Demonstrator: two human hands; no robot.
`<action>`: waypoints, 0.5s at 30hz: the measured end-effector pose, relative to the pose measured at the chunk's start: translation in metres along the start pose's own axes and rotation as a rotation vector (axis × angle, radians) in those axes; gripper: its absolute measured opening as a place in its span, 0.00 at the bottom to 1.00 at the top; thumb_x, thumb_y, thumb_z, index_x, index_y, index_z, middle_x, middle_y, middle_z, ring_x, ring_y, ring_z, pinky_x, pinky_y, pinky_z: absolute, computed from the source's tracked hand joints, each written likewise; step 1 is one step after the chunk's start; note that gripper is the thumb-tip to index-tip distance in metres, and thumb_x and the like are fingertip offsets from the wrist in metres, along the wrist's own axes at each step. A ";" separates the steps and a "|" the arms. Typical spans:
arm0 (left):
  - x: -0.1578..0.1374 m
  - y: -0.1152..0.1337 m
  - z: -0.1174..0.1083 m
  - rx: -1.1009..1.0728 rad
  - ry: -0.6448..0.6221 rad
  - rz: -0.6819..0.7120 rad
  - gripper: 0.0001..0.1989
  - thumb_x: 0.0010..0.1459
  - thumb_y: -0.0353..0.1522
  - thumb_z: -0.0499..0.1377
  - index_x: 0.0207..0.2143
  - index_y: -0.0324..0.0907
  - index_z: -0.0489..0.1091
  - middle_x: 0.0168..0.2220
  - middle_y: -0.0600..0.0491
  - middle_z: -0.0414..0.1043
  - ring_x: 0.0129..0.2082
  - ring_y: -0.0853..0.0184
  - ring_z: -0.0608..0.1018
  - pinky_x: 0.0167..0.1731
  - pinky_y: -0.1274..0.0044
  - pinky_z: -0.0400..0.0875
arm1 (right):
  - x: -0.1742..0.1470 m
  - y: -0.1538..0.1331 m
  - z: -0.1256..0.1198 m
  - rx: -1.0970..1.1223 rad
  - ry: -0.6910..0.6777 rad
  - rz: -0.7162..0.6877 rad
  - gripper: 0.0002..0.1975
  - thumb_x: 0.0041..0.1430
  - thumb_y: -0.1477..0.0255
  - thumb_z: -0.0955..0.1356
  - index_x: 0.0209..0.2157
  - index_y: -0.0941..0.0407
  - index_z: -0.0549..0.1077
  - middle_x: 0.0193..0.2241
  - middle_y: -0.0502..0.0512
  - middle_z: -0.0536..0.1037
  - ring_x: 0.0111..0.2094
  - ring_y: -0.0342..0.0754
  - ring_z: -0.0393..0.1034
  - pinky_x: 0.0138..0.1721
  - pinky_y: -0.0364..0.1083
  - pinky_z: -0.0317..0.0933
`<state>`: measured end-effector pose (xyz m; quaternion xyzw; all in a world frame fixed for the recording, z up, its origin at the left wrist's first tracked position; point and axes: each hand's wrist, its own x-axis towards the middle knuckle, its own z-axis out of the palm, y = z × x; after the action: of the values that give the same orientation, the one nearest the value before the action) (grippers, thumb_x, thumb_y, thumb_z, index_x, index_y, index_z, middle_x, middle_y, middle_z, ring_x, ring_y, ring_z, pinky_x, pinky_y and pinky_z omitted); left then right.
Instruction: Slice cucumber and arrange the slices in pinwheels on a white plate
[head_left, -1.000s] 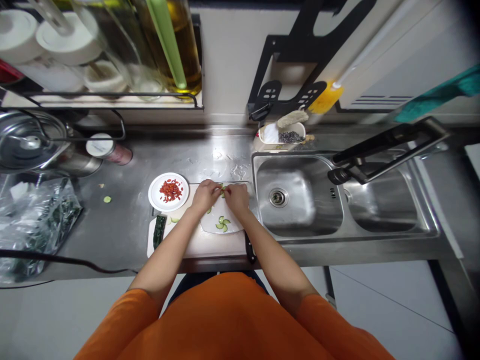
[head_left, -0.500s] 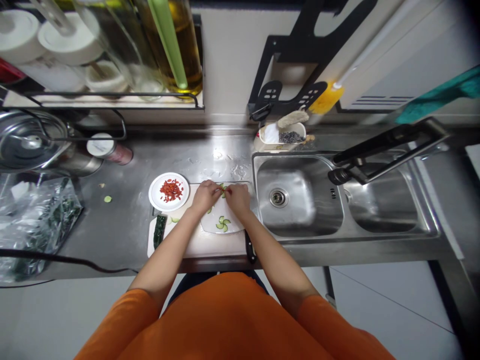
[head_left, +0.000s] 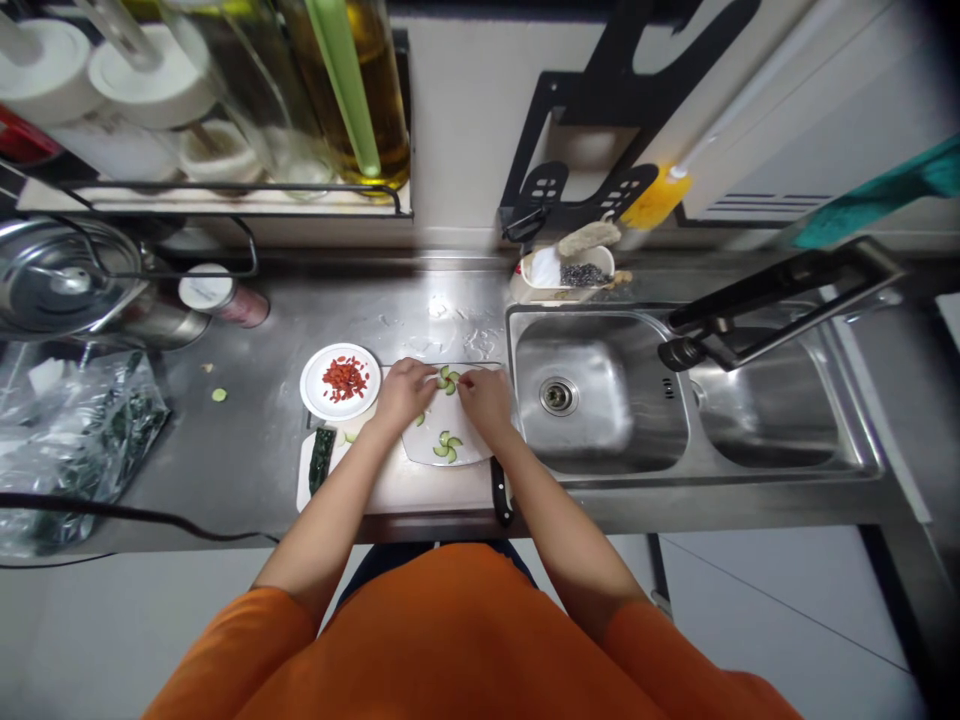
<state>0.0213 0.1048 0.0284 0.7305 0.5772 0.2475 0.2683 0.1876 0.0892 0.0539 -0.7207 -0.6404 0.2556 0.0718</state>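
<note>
A pale plate [head_left: 429, 446] with rounded edges lies over the right part of a white cutting board [head_left: 390, 490]. Cucumber slices are set on it in pinwheels: one far cucumber pinwheel [head_left: 448, 380] between my hands and one near pinwheel [head_left: 448, 446]. My left hand [head_left: 403, 396] is at the far pinwheel's left side, thumb and forefinger slightly apart. On its right side, my right hand [head_left: 487, 402] has its fingertips bunched; whatever they hold is hidden. Further slices show beside my left hand. A small white plate [head_left: 309, 388] holds red goji berries [head_left: 346, 379].
A dark green cucumber piece [head_left: 321, 458] lies at the board's left end. A black-handled knife [head_left: 502, 492] rests at its right edge. Right of the board is a steel sink [head_left: 600, 400]; a plastic bag [head_left: 90, 440] of greens lies far left.
My hands, which met over the far pinwheel, have moved apart. The right hand has shifted right, the left slightly left, and more of the pinwheel shows.
</note>
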 end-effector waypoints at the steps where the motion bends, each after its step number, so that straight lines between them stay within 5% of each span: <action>1: -0.005 0.000 -0.006 0.012 0.020 -0.012 0.11 0.55 0.33 0.56 0.40 0.42 0.75 0.38 0.49 0.72 0.41 0.64 0.73 0.46 0.73 0.67 | -0.003 0.001 -0.002 0.002 0.002 -0.014 0.12 0.60 0.70 0.62 0.37 0.54 0.76 0.37 0.54 0.76 0.43 0.50 0.61 0.43 0.46 0.51; 5: -0.037 -0.011 -0.034 0.089 0.105 -0.115 0.13 0.56 0.34 0.54 0.40 0.42 0.75 0.38 0.49 0.73 0.42 0.63 0.73 0.48 0.72 0.66 | -0.024 0.005 -0.006 -0.007 -0.014 -0.065 0.11 0.60 0.70 0.62 0.37 0.54 0.76 0.34 0.54 0.75 0.42 0.50 0.61 0.44 0.46 0.50; 10: -0.077 -0.049 -0.069 0.331 0.232 -0.463 0.15 0.53 0.36 0.54 0.39 0.40 0.75 0.36 0.47 0.74 0.39 0.60 0.74 0.46 0.70 0.66 | -0.050 0.007 -0.004 0.006 -0.090 -0.062 0.10 0.60 0.71 0.63 0.36 0.54 0.75 0.36 0.53 0.75 0.42 0.49 0.61 0.44 0.46 0.50; 15: -0.085 -0.070 -0.082 0.439 0.214 -0.595 0.17 0.51 0.38 0.54 0.38 0.39 0.77 0.32 0.46 0.74 0.36 0.60 0.75 0.43 0.70 0.67 | -0.060 0.004 0.002 0.019 -0.129 -0.064 0.09 0.59 0.71 0.63 0.35 0.54 0.76 0.34 0.53 0.76 0.43 0.50 0.61 0.43 0.46 0.50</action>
<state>-0.1013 0.0437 0.0369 0.5411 0.8280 0.1039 0.1039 0.1874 0.0301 0.0666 -0.6813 -0.6638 0.3052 0.0456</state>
